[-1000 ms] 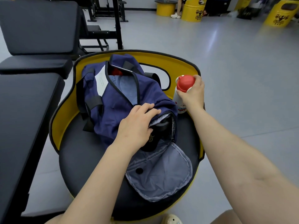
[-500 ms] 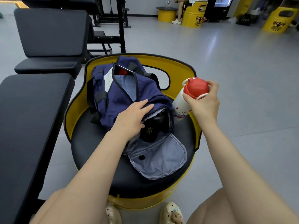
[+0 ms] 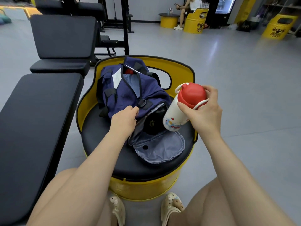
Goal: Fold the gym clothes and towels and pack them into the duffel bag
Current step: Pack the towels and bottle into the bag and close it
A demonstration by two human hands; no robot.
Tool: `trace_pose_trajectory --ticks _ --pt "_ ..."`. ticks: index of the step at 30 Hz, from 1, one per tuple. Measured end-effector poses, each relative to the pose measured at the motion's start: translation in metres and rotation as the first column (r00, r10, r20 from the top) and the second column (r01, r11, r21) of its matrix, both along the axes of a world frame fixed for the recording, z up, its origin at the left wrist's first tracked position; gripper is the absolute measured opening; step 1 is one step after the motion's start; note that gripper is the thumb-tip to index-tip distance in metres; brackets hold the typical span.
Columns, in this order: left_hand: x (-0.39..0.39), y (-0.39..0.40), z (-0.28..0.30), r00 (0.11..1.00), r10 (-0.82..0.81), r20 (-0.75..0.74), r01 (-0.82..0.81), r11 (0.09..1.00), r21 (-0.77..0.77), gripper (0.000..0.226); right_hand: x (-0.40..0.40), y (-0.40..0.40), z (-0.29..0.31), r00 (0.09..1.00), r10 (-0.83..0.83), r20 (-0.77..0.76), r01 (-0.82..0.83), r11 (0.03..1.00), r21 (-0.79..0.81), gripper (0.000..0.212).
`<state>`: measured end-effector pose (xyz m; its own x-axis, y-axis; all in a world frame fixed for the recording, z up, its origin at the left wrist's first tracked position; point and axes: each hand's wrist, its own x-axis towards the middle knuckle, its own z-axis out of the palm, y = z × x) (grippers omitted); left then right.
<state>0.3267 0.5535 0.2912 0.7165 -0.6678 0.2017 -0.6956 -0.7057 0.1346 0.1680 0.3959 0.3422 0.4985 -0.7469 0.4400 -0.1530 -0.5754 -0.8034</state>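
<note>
Sitting on the black cushion of a yellow drum seat, the navy duffel bag slumps against the seat's yellow backrest, and everything else is placed from it; at the bag's near end an opening gapes, its grey-lined flap spread flat on the cushion toward the camera. Inside that opening a black item bearing a small pale mark shows only in part, and what it is cannot be told; at the bag's top opening, on its far side, a red thing and a white slip peek out, mostly hidden by fabric. The left hand rests at the near opening's left edge, fingers curled and pinching the navy fabric there, though the fingertips are tucked out of sight. To the right of the bag, the right hand holds a white bottle with a red cap, tilted, its base just above the opening; thumb and fingers wrap round the cap and neck, the palm hiding part of the white carry loop. Left of the bag a black padded bench runs off the picture's edge; folded clothes or towels cannot be made out anywhere.
</note>
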Motion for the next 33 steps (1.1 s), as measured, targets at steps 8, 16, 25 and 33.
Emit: trace_pose_trajectory --ticks 8,16,25,33 --pt "0.0 0.004 -0.018 0.999 0.025 0.025 -0.028 0.992 0.125 0.024 0.014 0.033 -0.03 0.993 0.119 0.012 -0.12 0.977 0.176 0.073" --pt "0.012 -0.012 -0.037 0.99 0.103 -0.097 -0.097 0.993 0.065 0.03 0.027 0.044 -0.05 0.989 0.148 0.017 -0.148 0.962 0.228 0.073" --pt "0.022 0.003 -0.015 0.972 0.07 -0.223 -0.126 0.96 -0.248 0.012 0.044 0.056 -0.066 0.982 0.185 0.037 -0.188 0.957 0.219 0.071" --pt "0.017 0.018 -0.001 0.958 0.013 -0.286 -0.125 0.919 -0.374 0.007 0.063 0.066 -0.085 0.972 0.227 -0.052 -0.216 0.962 0.167 0.071"
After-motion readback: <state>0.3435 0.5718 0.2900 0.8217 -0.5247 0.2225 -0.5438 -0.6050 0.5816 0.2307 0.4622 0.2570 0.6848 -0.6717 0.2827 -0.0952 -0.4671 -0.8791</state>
